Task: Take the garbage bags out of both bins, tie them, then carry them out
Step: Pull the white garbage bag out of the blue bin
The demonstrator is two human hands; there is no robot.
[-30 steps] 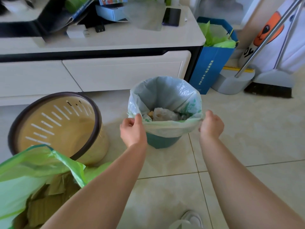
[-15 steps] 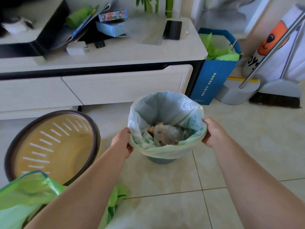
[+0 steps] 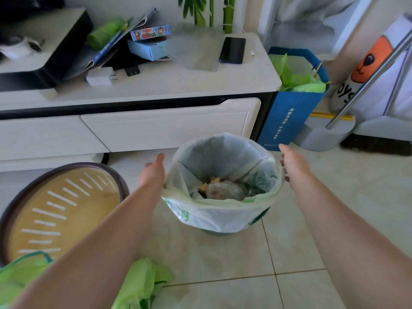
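A whitish garbage bag with green print lines a small teal bin on the tiled floor, its rim folded over the edge, with scraps and crumpled plastic inside. My left hand lies flat against the bag's left rim, fingers straight. My right hand hovers just off the right rim, fingers spread. Neither hand grips anything. To the left stands a beige slotted bin with a dark brown rim, with no bag in it. A filled green garbage bag lies at the bottom left, partly hidden by my left arm.
A white low cabinet stands right behind the bins, with a phone and boxes on top. A blue paper bag with green liners, a grey dustpan and a broom stand at the right.
Both hands have let go of the bag's rim and opened, sliding further along its sides. The view has moved closer to the small bin.
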